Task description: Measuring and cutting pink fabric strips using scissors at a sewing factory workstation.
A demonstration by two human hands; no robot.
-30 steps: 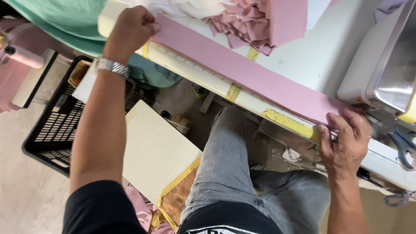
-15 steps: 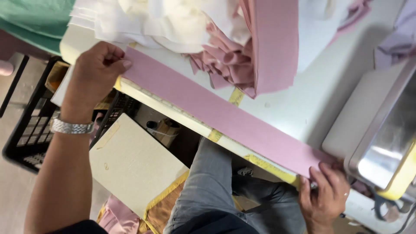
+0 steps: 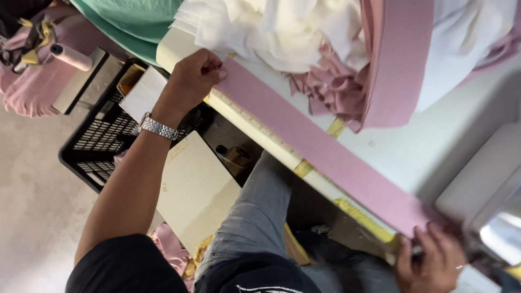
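A long pink fabric strip (image 3: 315,146) lies stretched along the front edge of the white table (image 3: 434,146), beside a measuring tape (image 3: 260,130) fixed to that edge. My left hand (image 3: 192,78), with a metal watch on the wrist, pinches the strip's far end. At the bottom right my right hand (image 3: 431,263) presses the near end against the table edge. A second pink strip (image 3: 399,59) hangs over a heap of white and pink cloth (image 3: 304,38).
A grey sewing machine (image 3: 488,206) stands at the right. Below the table are a black plastic crate (image 3: 103,146), a beige board (image 3: 195,190), green cloth (image 3: 130,21) and a thread cone (image 3: 70,57). My legs in grey trousers sit under the table edge.
The view has swung down and left. Both hands still hold the strip taut along the table edge; my right hand has slipped toward the frame's bottom right corner.
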